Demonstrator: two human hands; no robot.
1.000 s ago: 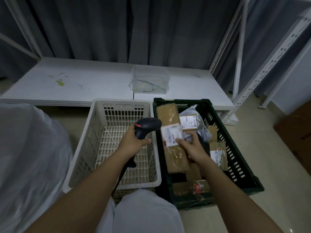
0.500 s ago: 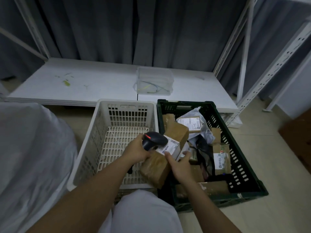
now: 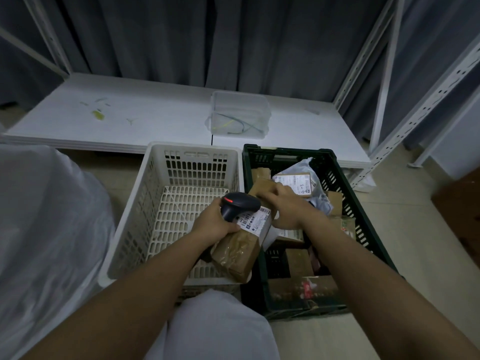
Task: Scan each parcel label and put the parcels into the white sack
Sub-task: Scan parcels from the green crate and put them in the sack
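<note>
Left hand (image 3: 213, 224) now gripping both scanner (image 3: 240, 205) and parcel (image 3: 240, 252); right hand (image 3: 288, 209) freshly released, relaxed.

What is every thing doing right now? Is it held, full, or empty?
Black handheld barcode scanner: held in left hand, red light lit.
Brown cardboard parcel with white label: tilted across the two crates' shared edge, under the scanner.
Right hand: reaching over the parcels; grip unclear.
White slotted plastic crate: empty.
Dark green plastic crate: holds several parcels.
Clear plastic box: holds wires.

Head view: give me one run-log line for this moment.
phase: scanning | left hand: grips scanner | right hand: on brown parcel | parcel: between crates, label up | white sack: left
</note>
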